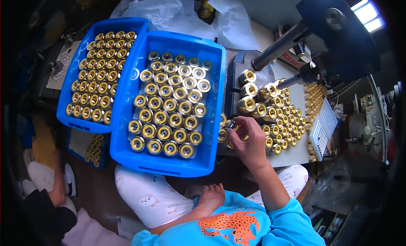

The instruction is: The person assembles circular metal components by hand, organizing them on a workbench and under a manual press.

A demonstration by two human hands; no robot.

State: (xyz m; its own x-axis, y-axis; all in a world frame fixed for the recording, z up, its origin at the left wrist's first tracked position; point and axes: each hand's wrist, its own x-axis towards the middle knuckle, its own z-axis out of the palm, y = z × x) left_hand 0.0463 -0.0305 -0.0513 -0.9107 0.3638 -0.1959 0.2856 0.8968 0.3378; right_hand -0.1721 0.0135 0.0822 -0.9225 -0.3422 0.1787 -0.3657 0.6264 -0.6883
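Note:
My right hand is closed in a pinch at the right side of the near blue tray. Between its fingertips is a small round metal fitting, partly covered by the fingers. Loose brass-rimmed fittings stand beside the fingers. My left hand lies on my lap, holding nothing, its fingers loosely stretched. Inside the near tray, several round gold-and-silver fittings stand upright in rows, with dark centres. More such fittings stand on the bench to the right of my right hand.
A second blue tray full of fittings adjoins on the left. A dark drill press with a steel column rises at upper right. A white slatted rack leans at right. Another person's arm shows at lower left.

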